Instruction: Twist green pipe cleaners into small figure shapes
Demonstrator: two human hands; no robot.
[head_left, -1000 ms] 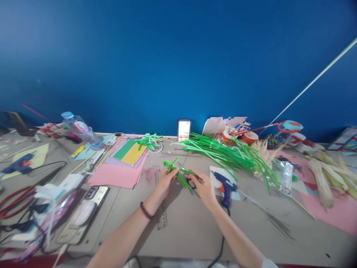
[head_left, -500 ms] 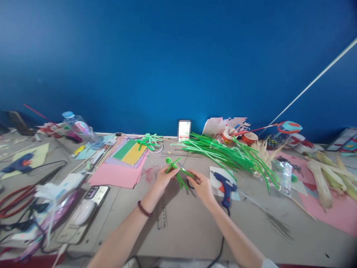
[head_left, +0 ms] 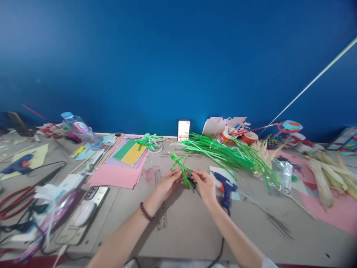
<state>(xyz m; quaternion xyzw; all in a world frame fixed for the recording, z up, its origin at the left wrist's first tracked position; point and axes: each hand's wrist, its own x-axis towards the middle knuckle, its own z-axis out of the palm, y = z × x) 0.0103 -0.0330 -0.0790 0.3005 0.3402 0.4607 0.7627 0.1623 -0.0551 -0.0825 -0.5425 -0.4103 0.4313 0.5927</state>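
Between my hands is a small stick figure of bent green pipe cleaners point(head_left: 183, 169), with a round coiled head, outstretched arms and several strands hanging down. My left hand point(head_left: 169, 183) is closed on its left side, thumb and fingers pinching the stem. My right hand point(head_left: 205, 185) pinches the tip of a green strand on the right side. Dark scissors handles point(head_left: 192, 182) show just behind the strands, beside my right fingers. Whether my right hand touches them I cannot tell. A clear ruler point(head_left: 161, 216) lies partly under my left forearm.
A blue glue gun point(head_left: 228, 190) rests on white paper right of my right hand. Behind it lies a heap of green pipe cleaners point(head_left: 223, 154). Pink paper sheets point(head_left: 115, 175) and a phone point(head_left: 80, 219) are on the left. A small screen point(head_left: 184, 130) leans on the wall.
The pipe-cleaner figure has turned more upright and shifted slightly right. My left hand has slid lower on it, and my right fingers have moved to a strand's tip.
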